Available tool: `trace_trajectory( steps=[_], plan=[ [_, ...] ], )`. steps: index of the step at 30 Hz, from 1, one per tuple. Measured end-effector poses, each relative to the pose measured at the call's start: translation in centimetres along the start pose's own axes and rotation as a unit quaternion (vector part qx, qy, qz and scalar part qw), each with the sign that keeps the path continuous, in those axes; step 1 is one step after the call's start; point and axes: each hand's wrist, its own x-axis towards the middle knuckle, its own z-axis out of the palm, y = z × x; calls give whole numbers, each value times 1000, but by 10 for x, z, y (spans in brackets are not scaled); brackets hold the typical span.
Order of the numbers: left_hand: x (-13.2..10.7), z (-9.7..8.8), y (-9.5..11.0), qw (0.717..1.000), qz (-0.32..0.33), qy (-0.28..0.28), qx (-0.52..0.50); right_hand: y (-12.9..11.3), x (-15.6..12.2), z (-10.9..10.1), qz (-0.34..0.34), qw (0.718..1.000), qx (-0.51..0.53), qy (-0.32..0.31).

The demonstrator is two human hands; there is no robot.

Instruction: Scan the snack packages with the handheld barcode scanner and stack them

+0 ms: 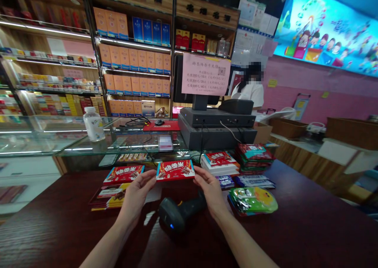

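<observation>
On my feed, my left hand and right hand are raised just above the dark wooden tabletop. Together they grip a flat red snack pack, the left hand pinching its left end and the right hand its right end. The pack is held level, face up, between them, and neither hand is clenched into a fist or let go.

A black barcode scanner lies on the tabletop below and between my hands, with a small blue light showing at its head. Just left of the held pack sits another red snack pack, on top of a loose pile of packs. To the right, a stack of red packs sits beside a taller pile of green and red packs. In front of those lie purple-wrapped packets and a shiny green pouch.

Beyond the tabletop stands a glass display case with a plastic water bottle on top. A cash register stands to the right of the bottle, behind a pink paper notice. Farther back, a co-worker in a white shirt stands by shelves of boxed goods.
</observation>
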Motion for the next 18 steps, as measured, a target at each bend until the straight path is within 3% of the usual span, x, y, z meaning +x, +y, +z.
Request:
trace_trajectory(
  steps=[7,11,15,18],
  plan=[
    [5,-5,7,996,-33,25,-74,-3,2,4,-2,999,-49,-16],
    [6,-10,14,997,-46,3,-69,-4,5,11,-7,998,-63,-24],
    [5,-14,24,998,-13,-47,-44,-8,9,22,-18,997,-65,-37],
    [5,-20,34,999,16,-45,-8,-11,14,32,-31,996,-63,-50]
  ],
)
